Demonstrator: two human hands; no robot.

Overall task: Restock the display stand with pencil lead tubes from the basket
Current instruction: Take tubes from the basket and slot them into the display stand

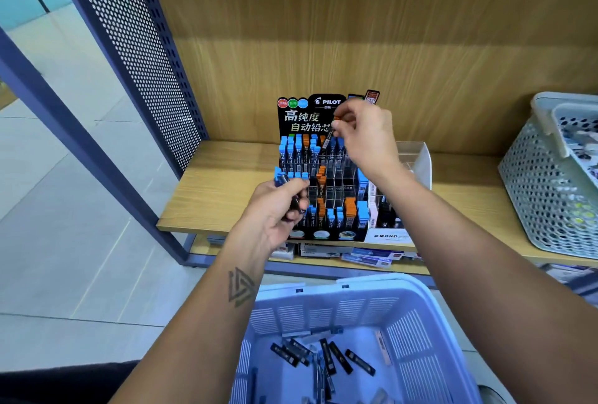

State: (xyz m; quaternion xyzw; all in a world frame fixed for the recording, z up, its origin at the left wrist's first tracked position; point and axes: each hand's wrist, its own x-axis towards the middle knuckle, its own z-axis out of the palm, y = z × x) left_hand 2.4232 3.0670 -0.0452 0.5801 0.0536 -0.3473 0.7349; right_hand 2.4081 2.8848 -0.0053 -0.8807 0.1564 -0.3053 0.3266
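A black tiered display stand [323,183] with a printed header card sits on the wooden shelf, its slots partly filled with blue- and orange-capped lead tubes. My right hand [365,138] pinches a dark tube with an orange cap [330,133] over the top row. My left hand [278,209] grips a small bundle of dark tubes with blue caps [281,178] at the stand's left front. Below me, a pale blue basket [323,306] holds several loose black lead tubes [326,358].
A grey perforated basket [547,186] stands on the shelf at the right. A clear acrylic box [417,157] and a white carton [388,237] sit just right of the stand. A perforated metal side panel [136,47] bounds the shelf on the left. Packets lie on the lower shelf [356,254].
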